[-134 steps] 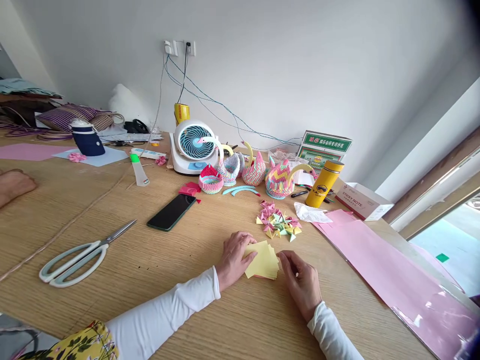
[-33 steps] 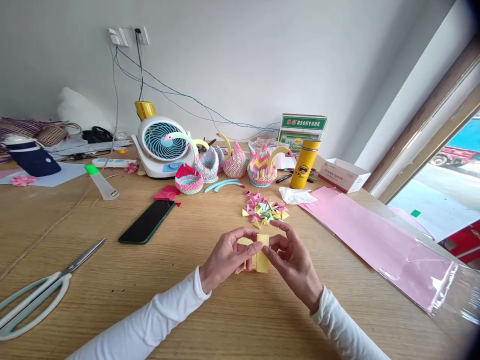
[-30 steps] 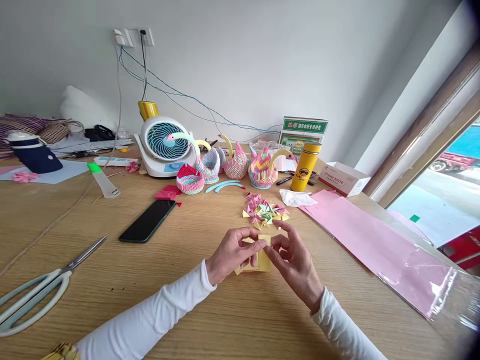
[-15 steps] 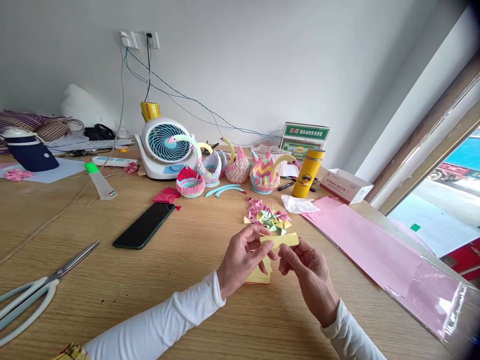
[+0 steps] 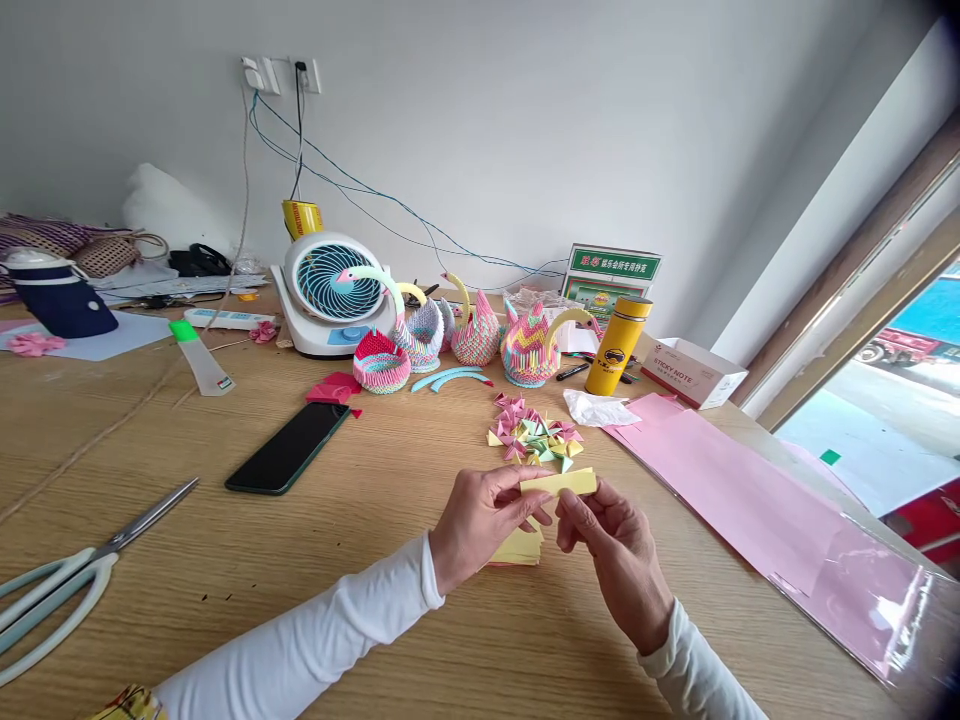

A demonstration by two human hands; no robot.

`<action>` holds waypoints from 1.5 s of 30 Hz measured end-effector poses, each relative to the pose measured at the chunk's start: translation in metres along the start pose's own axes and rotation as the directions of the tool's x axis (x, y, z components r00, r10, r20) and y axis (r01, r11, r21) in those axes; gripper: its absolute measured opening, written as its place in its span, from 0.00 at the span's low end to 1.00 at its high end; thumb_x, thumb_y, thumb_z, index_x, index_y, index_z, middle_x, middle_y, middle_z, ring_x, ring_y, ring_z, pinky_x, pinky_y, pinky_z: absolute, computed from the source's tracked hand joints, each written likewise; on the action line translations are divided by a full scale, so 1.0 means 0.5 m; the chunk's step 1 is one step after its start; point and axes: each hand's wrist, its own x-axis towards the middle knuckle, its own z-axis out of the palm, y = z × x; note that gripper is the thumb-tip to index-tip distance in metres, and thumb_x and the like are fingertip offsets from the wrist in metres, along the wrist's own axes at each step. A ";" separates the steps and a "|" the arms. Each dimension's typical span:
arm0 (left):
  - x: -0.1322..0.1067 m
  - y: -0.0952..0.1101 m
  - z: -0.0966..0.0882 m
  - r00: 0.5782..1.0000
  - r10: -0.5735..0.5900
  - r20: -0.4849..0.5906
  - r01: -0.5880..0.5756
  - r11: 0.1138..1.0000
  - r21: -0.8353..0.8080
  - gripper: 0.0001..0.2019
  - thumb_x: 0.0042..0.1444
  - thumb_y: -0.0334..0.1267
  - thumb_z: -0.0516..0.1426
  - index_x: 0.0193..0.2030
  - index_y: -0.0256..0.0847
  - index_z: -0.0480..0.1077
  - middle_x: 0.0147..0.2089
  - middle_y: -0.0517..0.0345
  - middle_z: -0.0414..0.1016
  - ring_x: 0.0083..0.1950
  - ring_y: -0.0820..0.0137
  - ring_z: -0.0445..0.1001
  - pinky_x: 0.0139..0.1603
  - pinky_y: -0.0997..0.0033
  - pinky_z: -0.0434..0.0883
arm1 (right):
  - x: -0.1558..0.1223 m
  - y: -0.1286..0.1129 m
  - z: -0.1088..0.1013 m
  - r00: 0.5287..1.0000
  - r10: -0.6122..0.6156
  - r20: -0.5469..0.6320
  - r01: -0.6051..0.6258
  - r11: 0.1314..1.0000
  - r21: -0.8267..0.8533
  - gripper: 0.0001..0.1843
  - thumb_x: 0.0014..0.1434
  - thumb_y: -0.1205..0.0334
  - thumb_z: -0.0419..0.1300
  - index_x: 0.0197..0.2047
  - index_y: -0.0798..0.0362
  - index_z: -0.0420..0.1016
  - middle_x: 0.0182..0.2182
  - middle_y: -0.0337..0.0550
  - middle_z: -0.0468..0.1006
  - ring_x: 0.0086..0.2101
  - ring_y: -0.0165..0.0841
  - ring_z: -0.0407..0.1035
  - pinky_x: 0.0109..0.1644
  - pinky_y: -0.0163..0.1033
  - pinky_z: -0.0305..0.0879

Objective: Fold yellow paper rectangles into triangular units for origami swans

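Note:
Between both hands is a folded strip of yellow paper (image 5: 559, 483), held level above the table. My left hand (image 5: 484, 520) pinches its left end, fingers behind and thumb in front. At the right end, my right hand (image 5: 615, 545) grips it with the thumb on the near face and curled fingers behind. Below the strip, partly covered by my left hand, lies a stack of yellow paper slips (image 5: 520, 547). Just beyond the hands is a pile of small folded paper triangles (image 5: 534, 432) in pink, yellow and green.
Scissors (image 5: 97, 565) and a phone (image 5: 289, 450) lie to the left. Paper swans (image 5: 531, 345), a fan (image 5: 337, 285) and a yellow flask (image 5: 618, 347) stand at the back. Pink paper sheets (image 5: 750, 500) in a clear sleeve lie at the right.
My left hand has shifted slightly, its fingers now lying straighter along the back of the yellow paper strip. My right hand keeps its grip almost unchanged.

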 end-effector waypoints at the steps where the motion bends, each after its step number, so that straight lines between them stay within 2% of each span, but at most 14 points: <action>1: 0.000 -0.001 0.000 1.000 0.000 -0.002 0.000 1.000 -0.002 0.15 0.55 0.39 0.59 0.48 0.34 0.73 0.33 0.53 0.78 0.31 0.70 0.79 0.28 0.76 0.76 | -0.001 -0.002 0.000 1.000 -0.002 -0.001 0.002 1.000 -0.007 0.11 0.59 0.55 0.60 0.31 0.55 0.71 0.20 0.37 0.71 0.21 0.26 0.64 0.27 0.33 0.61; 8: 0.003 -0.002 -0.001 1.000 -0.010 0.014 0.010 1.000 -0.006 0.15 0.55 0.40 0.59 0.47 0.34 0.74 0.33 0.53 0.78 0.30 0.70 0.79 0.27 0.77 0.76 | -0.001 -0.011 0.005 1.000 -0.009 -0.009 0.009 1.000 0.000 0.13 0.58 0.55 0.60 0.28 0.54 0.69 0.20 0.36 0.70 0.21 0.26 0.63 0.26 0.32 0.61; 22: 0.000 0.013 -0.001 0.996 -0.076 0.035 0.076 0.997 0.012 0.17 0.55 0.43 0.58 0.47 0.33 0.71 0.33 0.52 0.78 0.31 0.68 0.79 0.25 0.78 0.72 | 0.000 -0.006 -0.004 0.999 -0.024 -0.023 0.024 1.000 -0.012 0.11 0.56 0.55 0.62 0.29 0.53 0.71 0.22 0.36 0.69 0.21 0.27 0.62 0.25 0.33 0.59; 34: 0.004 0.026 -0.005 0.998 -0.063 0.027 0.055 0.974 0.218 0.17 0.54 0.42 0.59 0.45 0.32 0.74 0.30 0.52 0.79 0.30 0.70 0.78 0.29 0.78 0.71 | -0.001 -0.008 -0.008 0.999 -0.047 -0.013 0.047 0.998 -0.044 0.12 0.56 0.56 0.63 0.27 0.53 0.71 0.21 0.36 0.69 0.20 0.26 0.62 0.25 0.33 0.59; 38: 0.004 0.031 -0.007 0.998 -0.041 0.039 0.029 0.967 0.253 0.14 0.55 0.43 0.58 0.41 0.34 0.76 0.29 0.55 0.79 0.29 0.71 0.76 0.29 0.79 0.70 | -0.002 -0.007 -0.010 0.999 -0.042 -0.015 0.041 0.998 -0.056 0.13 0.56 0.54 0.62 0.26 0.53 0.72 0.21 0.36 0.70 0.21 0.27 0.62 0.26 0.33 0.59; 45: 0.001 0.033 -0.008 0.994 -0.063 0.084 0.039 0.963 0.268 0.14 0.57 0.44 0.56 0.40 0.35 0.75 0.30 0.54 0.78 0.31 0.70 0.77 0.34 0.77 0.71 | -0.002 -0.003 -0.013 0.997 -0.070 -0.030 0.066 0.990 -0.124 0.15 0.59 0.52 0.58 0.26 0.54 0.72 0.20 0.38 0.70 0.21 0.28 0.61 0.28 0.35 0.59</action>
